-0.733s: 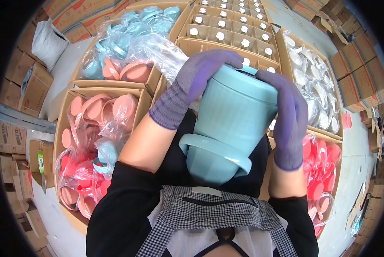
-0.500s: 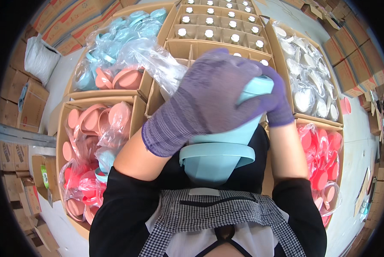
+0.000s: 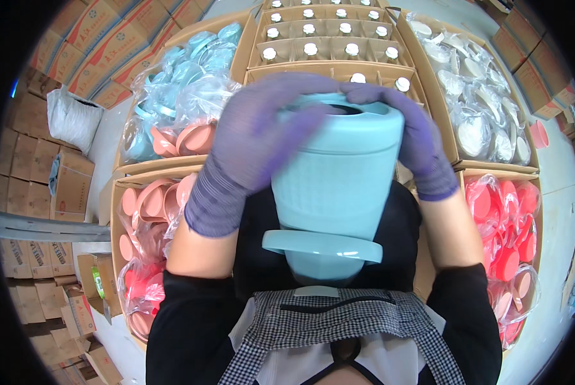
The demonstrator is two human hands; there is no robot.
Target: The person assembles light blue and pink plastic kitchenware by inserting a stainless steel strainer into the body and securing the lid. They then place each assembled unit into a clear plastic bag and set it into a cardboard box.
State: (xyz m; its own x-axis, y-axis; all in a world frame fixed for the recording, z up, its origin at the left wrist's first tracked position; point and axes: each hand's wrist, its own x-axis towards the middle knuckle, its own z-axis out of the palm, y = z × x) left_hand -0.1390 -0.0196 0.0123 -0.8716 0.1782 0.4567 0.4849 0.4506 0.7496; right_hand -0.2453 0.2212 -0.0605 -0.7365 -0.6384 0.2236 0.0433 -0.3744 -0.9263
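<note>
Since the earlier frames the left hand (image 3: 252, 151) has slid from the container's side up over its mouth, and the pale blue container (image 3: 335, 186) has come nearer the camera, filling more of the head view.

In the head view, both hands wear purple knit gloves. The left hand's grip lies spread across the rim, fingers draped over the opening, probably to steady or press something at the top. The right hand (image 3: 416, 144) clasps the far side, its fingers curled over the rim, so that the container is held between the two hands, upright, against the chest above a checked apron (image 3: 339, 327). One flat blue flange (image 3: 322, 247) rings the container low down.

Beyond it stand five open cardboard boxes that I can count: one of blue and pink lids in bags (image 3: 181, 102), one of pink cups (image 3: 149, 244), one divided tray of white-capped pieces (image 3: 329, 38), one of clear-bagged white discs (image 3: 477, 102), and one of red lids (image 3: 509, 244). The pieces within are too many and too wrapped to count.
</note>
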